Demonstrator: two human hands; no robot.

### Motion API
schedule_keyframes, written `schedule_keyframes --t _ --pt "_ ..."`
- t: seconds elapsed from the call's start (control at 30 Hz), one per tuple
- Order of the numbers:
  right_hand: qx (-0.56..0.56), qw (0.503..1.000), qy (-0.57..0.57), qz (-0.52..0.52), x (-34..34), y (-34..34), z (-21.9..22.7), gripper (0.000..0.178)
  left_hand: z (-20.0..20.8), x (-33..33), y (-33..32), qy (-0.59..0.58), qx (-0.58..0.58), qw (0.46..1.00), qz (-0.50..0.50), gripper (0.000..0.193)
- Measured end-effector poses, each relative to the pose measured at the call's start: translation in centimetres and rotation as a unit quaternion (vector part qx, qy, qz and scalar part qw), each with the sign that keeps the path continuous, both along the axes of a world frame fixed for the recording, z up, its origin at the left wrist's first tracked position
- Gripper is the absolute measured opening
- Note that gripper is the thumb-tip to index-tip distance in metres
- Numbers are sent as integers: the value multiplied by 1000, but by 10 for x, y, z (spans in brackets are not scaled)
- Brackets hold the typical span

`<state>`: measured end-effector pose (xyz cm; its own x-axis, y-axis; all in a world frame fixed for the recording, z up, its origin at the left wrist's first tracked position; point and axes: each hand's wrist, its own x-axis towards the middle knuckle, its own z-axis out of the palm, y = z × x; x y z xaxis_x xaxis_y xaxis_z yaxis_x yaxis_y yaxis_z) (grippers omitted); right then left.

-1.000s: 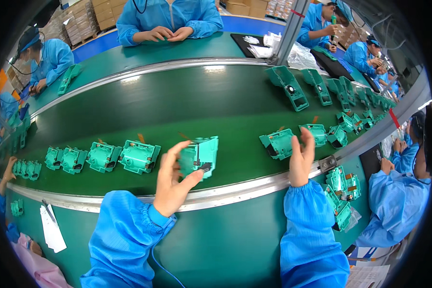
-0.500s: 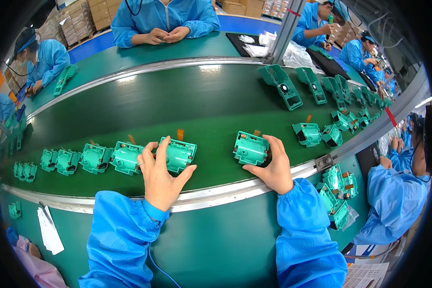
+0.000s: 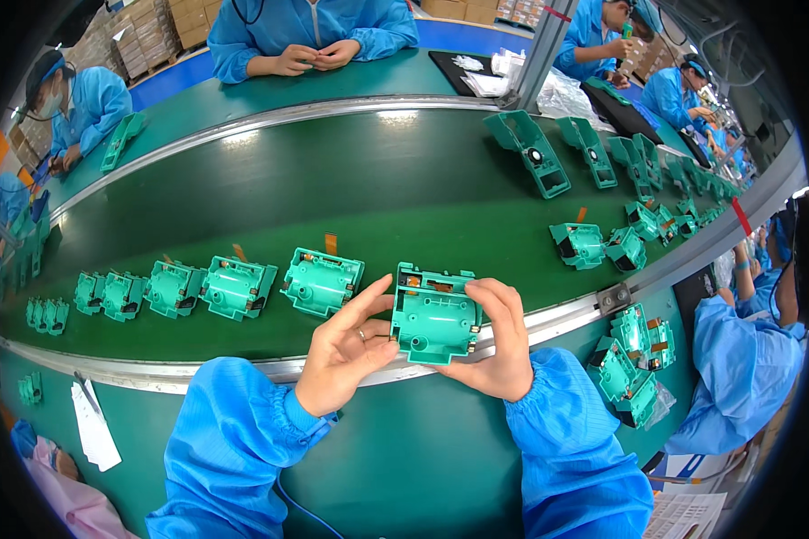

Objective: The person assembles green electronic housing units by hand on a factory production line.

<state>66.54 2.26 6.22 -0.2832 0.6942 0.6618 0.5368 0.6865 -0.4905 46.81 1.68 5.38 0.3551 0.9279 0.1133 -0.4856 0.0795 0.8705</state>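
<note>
Over the near metal rail I hold a green plastic housing [image 3: 436, 323], with a shiny curved middle, small posts and copper-coloured parts along its upper edge. My right hand [image 3: 499, 346] is closed round its right side, fingers on the top corner and thumb underneath. My left hand [image 3: 346, 350] is at its left side, thumb and fingertips against the edge. Just beyond my left fingers, a similar housing [image 3: 322, 283] with an orange flex strip [image 3: 331, 243] stands on the dark green belt [image 3: 270, 189]. More such housings [image 3: 238, 287] line up to its left.
Long green shells [image 3: 530, 157] and further housings [image 3: 577, 244] occupy the belt's right. A metal post [image 3: 541, 58] rises at the far rail [image 3: 333, 106]. Several housings [image 3: 622, 382] lie by my right sleeve. White paper strips [image 3: 94, 427] lie at left; co-workers sit around.
My right hand has lifted its housing off the belt and brought it nearer and leftward. My left hand has left the neighbouring housing and come over to the held one.
</note>
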Motion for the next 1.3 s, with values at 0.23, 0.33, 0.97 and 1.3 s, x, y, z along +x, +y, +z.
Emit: schedule_keyframes --t 0.23,0.33,0.97,1.3 --pt "-1 1000 10 9 0 -1 -3 79 -2 -1 3 -19 -13 1000 -18 66" --pt "0 1000 -3 14 1 0 -2 78 -4 0 4 -9 0 1000 -11 65" --pt "-507 638 499 295 17 5 -4 41 -7 7 4 -31 74 997 -7 61" --pt "-463 665 497 310 19 0 -8 33 -11 11 -3 -16 147 989 2 56"
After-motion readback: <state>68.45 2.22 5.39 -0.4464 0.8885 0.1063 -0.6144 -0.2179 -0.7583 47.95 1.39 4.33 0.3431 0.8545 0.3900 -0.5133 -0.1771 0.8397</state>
